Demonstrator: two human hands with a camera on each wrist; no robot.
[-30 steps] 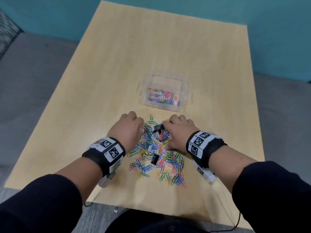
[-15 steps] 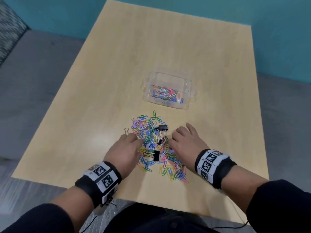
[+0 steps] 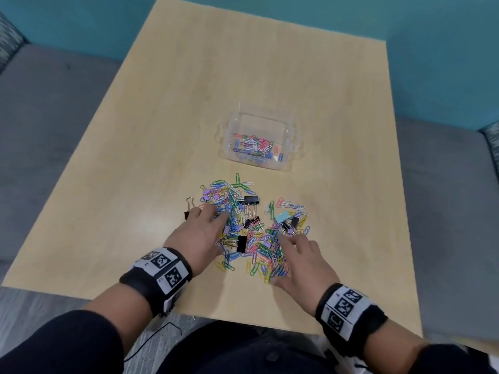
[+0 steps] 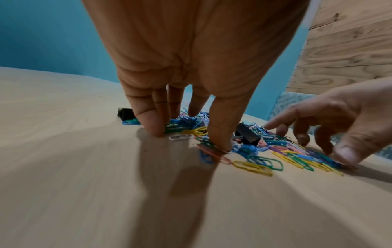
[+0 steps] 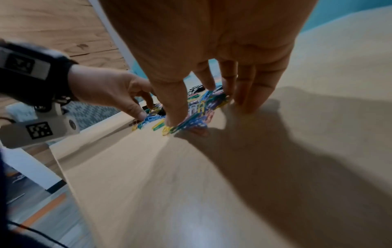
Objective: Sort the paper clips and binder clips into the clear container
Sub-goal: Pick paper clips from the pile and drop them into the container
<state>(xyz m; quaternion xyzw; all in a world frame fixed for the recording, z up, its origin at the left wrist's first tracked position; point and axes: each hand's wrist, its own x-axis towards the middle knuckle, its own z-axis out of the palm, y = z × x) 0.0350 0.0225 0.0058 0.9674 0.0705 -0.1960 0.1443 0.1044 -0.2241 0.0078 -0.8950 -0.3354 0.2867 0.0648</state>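
wooden table (image 3: 167, 109): left hand (image 3: 198, 236) and right hand (image 3: 299, 263), fingers spread, rake clips (image 3: 253, 238); next, scoop into container (image 3: 290, 147).

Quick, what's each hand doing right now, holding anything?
Left hand: open, fingertips pressing on the clips, holding nothing.
Right hand: open, fingers spread on the clips, holding nothing.

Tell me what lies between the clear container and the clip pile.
Only bare wooden table separates the clear plastic container from the colourful clip pile, in the head view.
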